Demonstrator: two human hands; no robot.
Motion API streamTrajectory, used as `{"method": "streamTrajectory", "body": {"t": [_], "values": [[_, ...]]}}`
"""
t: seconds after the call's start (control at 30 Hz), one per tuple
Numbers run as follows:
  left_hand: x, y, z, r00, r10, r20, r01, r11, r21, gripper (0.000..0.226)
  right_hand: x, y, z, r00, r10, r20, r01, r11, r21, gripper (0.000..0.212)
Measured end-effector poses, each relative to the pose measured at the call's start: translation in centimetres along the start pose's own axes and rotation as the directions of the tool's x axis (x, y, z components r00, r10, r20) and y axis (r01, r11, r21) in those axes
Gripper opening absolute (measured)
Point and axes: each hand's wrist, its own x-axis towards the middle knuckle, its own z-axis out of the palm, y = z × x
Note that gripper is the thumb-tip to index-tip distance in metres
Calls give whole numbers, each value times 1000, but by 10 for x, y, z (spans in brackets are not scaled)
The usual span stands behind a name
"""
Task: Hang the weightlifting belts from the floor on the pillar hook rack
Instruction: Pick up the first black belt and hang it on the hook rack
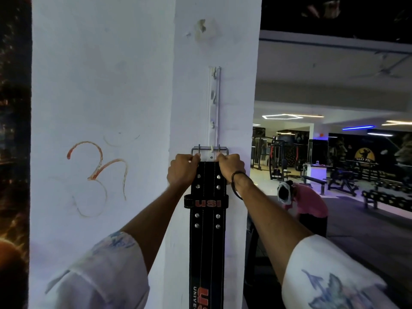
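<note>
A dim gym stretches away on the right, with benches, machines and ceiling lights, and a person in a pink top (308, 202) bends over on the floor there. Filling the near view is a white pillar (100, 97) with a red drawn mark (98, 175) on its left face. On its right face a slim white hook rack (214, 108) runs vertically.

Both hands are closed on the top end of a black weightlifting belt (208, 230) — the left hand (181, 170) grips the left corner, the right hand (230, 167) the right corner, knuckles toward the camera. A dark cord circles the right wrist. The belt's metal buckle (209, 150) sits just above the fingers, right at the lowest part of the rack; whether it rests on a hook cannot be told.

The belt hangs straight down the pillar face, flat against it, studs and red lettering showing, and runs out of the bottom of the frame.

The pillar's right edge lies just beside the right hand, with open room beyond it — the left face is bare wall.
</note>
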Motion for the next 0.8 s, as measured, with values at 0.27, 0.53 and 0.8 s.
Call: {"method": "streamTrajectory", "body": {"t": [0.27, 0.53, 0.8], "values": [[-14, -7, -19, 988, 35, 150, -51, 993, 104, 38, -31, 6, -2, 992, -104, 77, 111, 989, -94, 21], [-82, -32, -32, 969, 169, 180, -230, 884, 406, 47, -96, 61, 8, 930, -353, 99, 354, 795, -492, 49], [-215, -192, -21, 909, -79, 410, -218, 748, 626, 63, -227, 180, 86, 891, -371, 262, 454, 733, -507, 46]]}}
